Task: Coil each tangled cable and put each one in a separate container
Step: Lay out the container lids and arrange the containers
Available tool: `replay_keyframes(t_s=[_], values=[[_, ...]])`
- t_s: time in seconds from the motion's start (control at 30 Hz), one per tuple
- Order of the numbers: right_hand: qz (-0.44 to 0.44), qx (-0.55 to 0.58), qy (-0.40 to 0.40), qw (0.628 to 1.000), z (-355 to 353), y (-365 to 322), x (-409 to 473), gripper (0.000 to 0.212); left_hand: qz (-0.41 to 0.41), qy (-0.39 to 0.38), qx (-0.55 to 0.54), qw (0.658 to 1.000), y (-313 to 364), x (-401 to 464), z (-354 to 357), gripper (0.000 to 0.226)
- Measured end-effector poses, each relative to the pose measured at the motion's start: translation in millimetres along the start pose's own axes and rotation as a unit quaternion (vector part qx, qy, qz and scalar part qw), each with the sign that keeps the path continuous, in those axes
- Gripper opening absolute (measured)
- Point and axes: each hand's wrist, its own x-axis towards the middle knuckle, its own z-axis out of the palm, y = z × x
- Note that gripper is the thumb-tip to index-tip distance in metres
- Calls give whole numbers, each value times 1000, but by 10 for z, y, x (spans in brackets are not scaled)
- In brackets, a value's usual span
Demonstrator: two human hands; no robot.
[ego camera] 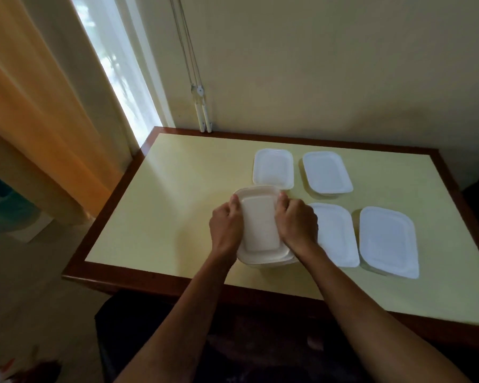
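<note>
A white lidded plastic container (259, 225) sits near the middle of the pale yellow table (163, 217). My left hand (226, 226) grips its left side and my right hand (296, 222) grips its right side, thumbs pressing on the lid. Several more white lidded containers stand around it: one behind (273, 168), one at the back right (327, 172), one right beside my right hand (336, 233) and one at the far right (387, 241). No cable shows anywhere; what is inside the containers is hidden by their lids.
The table has a dark wooden border (100, 217) and stands against a cream wall. Blind cords (202, 111) hang at the back edge. An orange curtain (33, 120) and a window are on the left.
</note>
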Motion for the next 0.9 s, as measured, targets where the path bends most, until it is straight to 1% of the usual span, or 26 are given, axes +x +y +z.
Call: replay_keyframes(t_s=[0.07,0.13,0.2,0.27,0.37,0.4,0.43,0.47,0.5,0.53,0.57,0.6,0.63,0.67,0.7,0.73,0.77,0.8,0.83,0.87,0.9], values=[[-8,-6,13,1000,40,79,115,54,-35,-3,-4,999,-34,100,119,53],[-13,-31,-1,999,99,157,199,46,-73,-14,-3,997,-92,166,217,52],[-17,-54,-17,998,130,213,238,44,-99,-35,-4,994,-138,197,277,49],[-24,-41,-17,999,98,261,259,44,-110,-60,-14,992,-138,211,269,47],[-14,-12,11,1000,-113,424,296,38,-120,-111,-22,986,-79,238,199,52],[-10,-12,32,999,-221,517,308,34,-105,-104,-3,989,-57,233,174,54],[-2,-19,57,998,-346,636,312,31,-68,-74,32,994,-23,200,154,54],[9,-30,83,996,-481,759,305,30,-12,-28,75,997,15,140,142,50],[28,-41,106,993,-610,899,283,30,63,24,113,991,67,41,135,44],[52,-55,128,989,-733,1042,243,32,148,64,139,977,129,-91,141,38],[79,-77,148,983,-839,1178,191,33,225,78,146,960,182,-250,167,32],[107,-106,161,975,-923,1307,120,35,280,60,140,948,207,-425,205,28],[136,-132,169,967,-979,1437,39,37,311,11,124,942,211,-610,255,23],[164,-147,171,960,-1016,1555,-45,40,313,-56,104,942,179,-790,316,18],[193,-148,163,956,-1032,1666,-128,43,288,-127,85,945,103,-956,382,14],[223,-136,149,954,-1039,1755,-208,44,241,-193,69,949,11,-1100,451,12],[252,-113,131,952,-1033,1838,-265,44,180,-246,57,951,-85,-1210,528,12],[276,-86,109,951,-1018,1897,-307,45,113,-283,48,951,-188,-1278,599,12],[289,-58,89,952,-1002,1941,-334,45,36,-306,33,951,-268,-1316,655,13],[286,-30,78,955,-995,1971,-355,45,-43,-312,10,949,-320,-1335,708,16],[272,-1,77,959,-991,1994,-371,44,-114,-300,-19,947,-362,-1341,747,19]])
